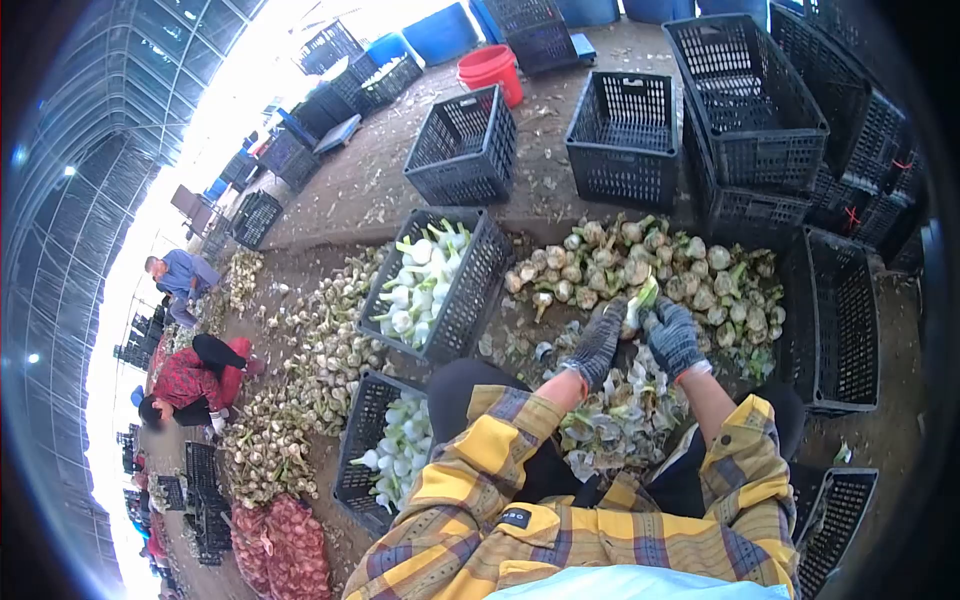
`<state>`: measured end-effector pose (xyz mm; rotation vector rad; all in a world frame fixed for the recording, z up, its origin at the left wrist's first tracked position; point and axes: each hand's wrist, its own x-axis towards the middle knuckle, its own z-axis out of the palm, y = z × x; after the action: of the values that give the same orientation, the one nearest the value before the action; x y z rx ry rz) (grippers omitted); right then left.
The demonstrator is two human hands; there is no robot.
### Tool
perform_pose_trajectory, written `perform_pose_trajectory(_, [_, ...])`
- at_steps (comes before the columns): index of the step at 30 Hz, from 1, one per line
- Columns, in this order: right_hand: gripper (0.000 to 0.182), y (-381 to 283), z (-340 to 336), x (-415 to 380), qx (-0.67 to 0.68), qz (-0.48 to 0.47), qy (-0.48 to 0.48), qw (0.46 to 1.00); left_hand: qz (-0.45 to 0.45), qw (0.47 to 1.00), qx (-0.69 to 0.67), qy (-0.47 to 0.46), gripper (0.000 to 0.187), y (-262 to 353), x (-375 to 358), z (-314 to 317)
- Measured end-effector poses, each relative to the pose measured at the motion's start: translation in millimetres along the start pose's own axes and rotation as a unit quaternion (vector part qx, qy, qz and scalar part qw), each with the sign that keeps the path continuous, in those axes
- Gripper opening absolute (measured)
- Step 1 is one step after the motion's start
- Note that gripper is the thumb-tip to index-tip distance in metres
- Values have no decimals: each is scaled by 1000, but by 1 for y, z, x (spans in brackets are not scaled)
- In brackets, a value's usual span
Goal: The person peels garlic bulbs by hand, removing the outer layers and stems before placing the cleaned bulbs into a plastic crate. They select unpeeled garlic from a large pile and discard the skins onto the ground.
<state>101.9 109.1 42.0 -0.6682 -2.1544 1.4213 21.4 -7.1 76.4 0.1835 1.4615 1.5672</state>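
My left hand, in a dark grey knit glove, is closed around a white garlic bulb with a short green stem. My right hand, gloved alike, grips the same bulb from the other side. Just beyond my hands lies a pile of unpeeled garlic bulbs, brownish and dirty. Below them, between my legs, peeled-off skins form a heap. To the left stands a black crate of clean white bulbs with green stems; a second crate with similar bulbs sits nearer my body.
Black crates stand ahead, with stacked ones at the right. A red bucket is at the back. At left, a long garlic pile and a red mesh sack lie near two crouching people.
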Motion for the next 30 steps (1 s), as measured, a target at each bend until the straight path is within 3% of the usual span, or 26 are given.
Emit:
perform_pose_trajectory(1, [19, 13, 3, 2, -43, -26, 12, 999, -62, 997, -41, -26, 37, 2, 1, -1])
perform_pose_trajectory(3, [21, 20, 5, 3, -24, -9, 15, 1000, -72, 996, -21, -54, 37, -1, 5, -4])
perform_pose_trajectory(4, [21, 12, 3, 1, 37, 41, -5, 998, 79, 994, 80, -16, 36, -13, 12, -3])
perform_pose_trajectory(5, [22, 5, 0, -1, 97, 89, -27, 991, 228, 958, 174, 21, 35, -26, 19, -2])
perform_pose_trajectory(6, [24, -1, -3, -4, 42, 48, -10, 998, 303, 935, 174, 68, 34, -28, 14, 3])
perform_pose_trajectory(7, [24, -1, -6, -3, 42, 46, -5, 998, 306, 934, 174, 64, 34, -23, 14, 5])
perform_pose_trajectory(9, [25, 4, -7, -2, 41, 61, -31, 997, 74, 996, -55, 17, 34, -14, 8, 2])
perform_pose_trajectory(10, [25, 8, -6, 1, -22, 37, -31, 999, -32, 983, -147, -101, 31, -18, 20, -14])
perform_pose_trajectory(11, [25, 9, -7, 1, -23, 37, -30, 999, -32, 983, -147, -103, 31, -22, 24, -14])
perform_pose_trajectory(13, [24, 1, -9, -4, -11, 42, -12, 999, -13, 993, -113, -8, 30, -12, 11, 1])
perform_pose_trajectory(14, [25, 6, -8, -4, 44, 75, -16, 996, 10, 1000, -12, 27, 31, -4, -3, 8])
perform_pose_trajectory(17, [24, -11, -16, -9, 160, 123, -35, 979, 57, 996, 71, -15, 34, -14, 0, 4])
perform_pose_trajectory(18, [24, -13, -18, -8, 160, 125, -35, 979, 30, 999, -19, -35, 32, -11, -1, 3])
perform_pose_trajectory(19, [24, -14, -20, -7, 163, 135, -51, 976, 28, 999, -21, -35, 32, -9, -2, 1])
perform_pose_trajectory(22, [22, 6, -14, -2, 129, 118, -58, 983, -123, 964, -202, -124, 27, -4, -1, -3])
perform_pose_trajectory(23, [21, 16, -11, -2, 92, 92, -48, 990, -127, 963, -202, -125, 27, -5, 0, -3])
perform_pose_trajectory(24, [20, 4, -12, -5, 133, 95, -52, 985, -53, 990, -105, -80, 27, -6, -2, -1])
perform_pose_trajectory(25, [25, 6, -13, -6, 52, 58, -45, 996, 22, 999, -8, -34, 27, -7, -4, 1])
perform_pose_trajectory(27, [25, 9, -14, -6, 55, 86, -71, 992, 6, 996, -66, -54, 27, -14, 4, -2])
perform_pose_trajectory(29, [22, 9, -17, -4, 61, 71, -46, 995, -19, 972, -218, -89, 30, -17, 10, -2])
perform_pose_trajectory(30, [21, 3, -27, -6, -29, -33, -96, 994, -33, 963, -239, -124, 31, -21, 13, -8])
